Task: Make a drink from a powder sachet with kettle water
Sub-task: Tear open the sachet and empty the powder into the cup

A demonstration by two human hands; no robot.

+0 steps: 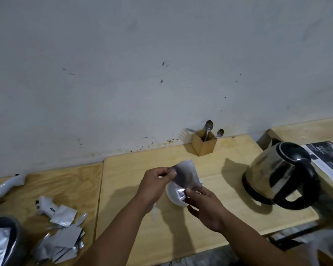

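Head view. Sachet (186,174) held above white cup (174,196), between both hands. Left hand (156,186) pinching upper left corner; right hand (204,204) pinching lower edge. Likely step: tearing open or emptying; which one, cannot tell. Best done keeping opening over cup mouth, tilting slowly, tapping foil to clear powder. Foil thin, silvery, crinkled, flat rectangle. Kettle (279,173) right of right hand, well apart: polished steel body, black plastic handle and lid. Loose pile of sachets (63,240) left of left hand. Wooden box of spoons (204,143) beyond hands. Table (210,223) pale grained wood.
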